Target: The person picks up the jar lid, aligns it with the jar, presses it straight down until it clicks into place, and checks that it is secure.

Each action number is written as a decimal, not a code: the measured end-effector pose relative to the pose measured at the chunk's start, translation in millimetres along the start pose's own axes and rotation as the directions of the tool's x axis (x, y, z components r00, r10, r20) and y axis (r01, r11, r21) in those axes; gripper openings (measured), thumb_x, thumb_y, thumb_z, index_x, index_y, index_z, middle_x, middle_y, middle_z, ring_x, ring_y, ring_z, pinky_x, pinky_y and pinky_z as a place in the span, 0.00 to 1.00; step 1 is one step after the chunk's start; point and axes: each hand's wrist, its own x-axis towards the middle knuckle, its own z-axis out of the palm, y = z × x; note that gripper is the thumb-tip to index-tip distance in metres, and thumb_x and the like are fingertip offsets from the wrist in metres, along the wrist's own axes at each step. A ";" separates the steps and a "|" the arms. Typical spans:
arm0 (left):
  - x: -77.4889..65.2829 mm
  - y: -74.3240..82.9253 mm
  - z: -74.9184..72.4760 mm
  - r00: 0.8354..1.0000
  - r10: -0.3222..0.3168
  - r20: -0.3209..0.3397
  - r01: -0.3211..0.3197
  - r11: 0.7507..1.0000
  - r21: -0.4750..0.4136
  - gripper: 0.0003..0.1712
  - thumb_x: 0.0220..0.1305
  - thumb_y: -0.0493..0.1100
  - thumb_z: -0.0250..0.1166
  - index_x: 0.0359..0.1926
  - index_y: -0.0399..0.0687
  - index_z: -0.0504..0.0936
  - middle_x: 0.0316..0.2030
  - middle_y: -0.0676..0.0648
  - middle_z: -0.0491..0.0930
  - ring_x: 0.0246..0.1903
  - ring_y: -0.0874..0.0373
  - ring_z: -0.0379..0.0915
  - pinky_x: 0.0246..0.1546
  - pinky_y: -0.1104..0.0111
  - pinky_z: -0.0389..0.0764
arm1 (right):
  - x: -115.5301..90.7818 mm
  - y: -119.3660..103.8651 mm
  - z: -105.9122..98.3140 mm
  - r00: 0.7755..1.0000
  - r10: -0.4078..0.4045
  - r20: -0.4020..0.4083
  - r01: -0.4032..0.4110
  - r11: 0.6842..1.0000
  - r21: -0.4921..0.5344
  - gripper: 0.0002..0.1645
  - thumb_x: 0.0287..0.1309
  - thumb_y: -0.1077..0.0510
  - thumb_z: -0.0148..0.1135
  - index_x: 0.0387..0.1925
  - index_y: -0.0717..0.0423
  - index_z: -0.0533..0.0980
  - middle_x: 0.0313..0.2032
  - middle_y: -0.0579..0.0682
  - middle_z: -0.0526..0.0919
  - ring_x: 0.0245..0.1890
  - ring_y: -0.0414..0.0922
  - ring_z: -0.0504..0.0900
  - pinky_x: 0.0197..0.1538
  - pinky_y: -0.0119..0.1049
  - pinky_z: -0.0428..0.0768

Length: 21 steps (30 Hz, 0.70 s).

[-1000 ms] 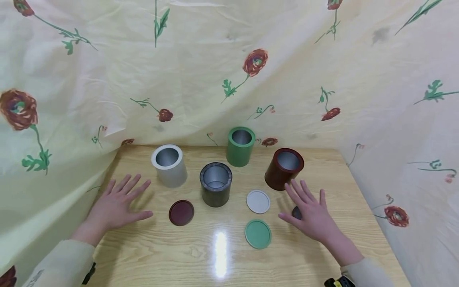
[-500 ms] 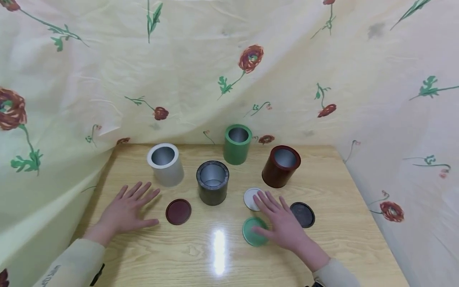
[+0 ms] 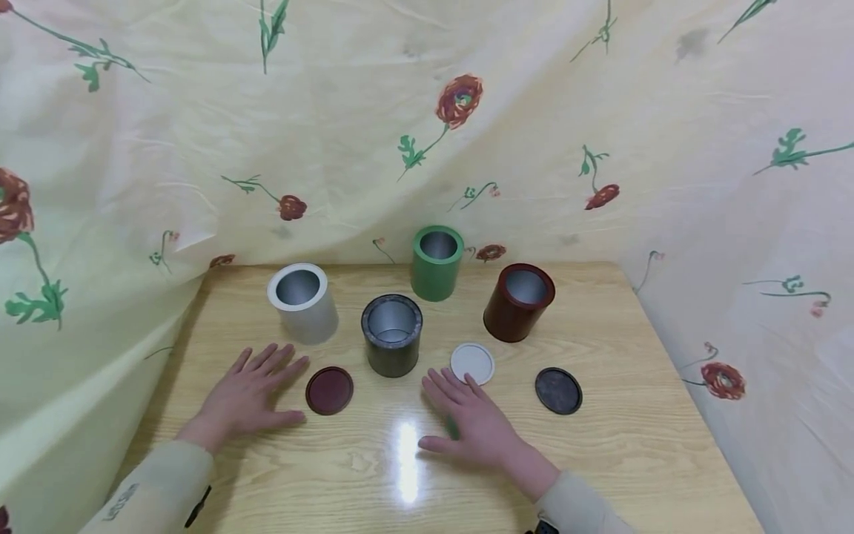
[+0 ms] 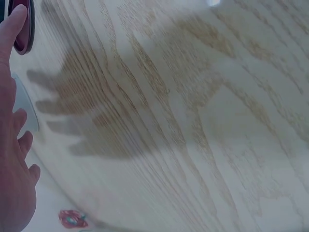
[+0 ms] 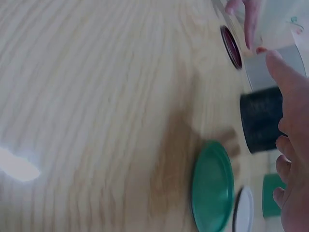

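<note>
My left hand (image 3: 250,393) hovers palm down over the left of the table, fingers spread, holding nothing. Nearest to it lies a dark red round lid (image 3: 330,391), just off its thumb and fingertips. My right hand (image 3: 474,419) is spread above a green lid (image 5: 212,188), which it mostly hides in the head view. Its fingertips overlap the lower edge of a white lid (image 3: 472,362) there. A black lid (image 3: 558,391) lies farther right. Behind stand uncapped canisters: white (image 3: 310,315), dark grey (image 3: 392,348), green (image 3: 435,274) and dark red (image 3: 510,311).
The wooden table (image 3: 347,482) carries a bright light reflection near its front. A flowered cloth (image 3: 347,133) hangs behind the table and along both sides.
My right hand has swept left, from beside the dark red canister and black lid to over the green lid, uncovering the black lid. My left hand has shifted slightly right, nearer the dark red lid.
</note>
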 end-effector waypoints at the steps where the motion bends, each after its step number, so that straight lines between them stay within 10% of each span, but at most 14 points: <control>1: 1.0 -0.6 1.7 1.000 0.001 0.002 -0.001 1.000 0.003 0.57 0.59 0.82 0.65 0.80 0.56 0.71 0.78 0.39 0.67 0.79 0.34 0.58 0.77 0.33 0.53 | 1.8 -2.8 2.3 1.000 -0.011 0.004 0.011 1.000 0.002 0.56 0.69 0.24 0.60 0.82 0.57 0.63 0.81 0.57 0.64 0.81 0.59 0.60 0.80 0.64 0.58; 21: 17.7 -2.4 15.2 0.997 0.064 0.035 -0.066 0.997 0.043 0.55 0.60 0.83 0.62 0.79 0.58 0.72 0.78 0.40 0.67 0.78 0.37 0.61 0.78 0.35 0.55 | 43.7 -47.8 48.8 0.986 -0.085 0.145 0.093 0.994 -0.049 0.55 0.73 0.26 0.55 0.84 0.55 0.57 0.84 0.52 0.56 0.85 0.50 0.51 0.84 0.51 0.53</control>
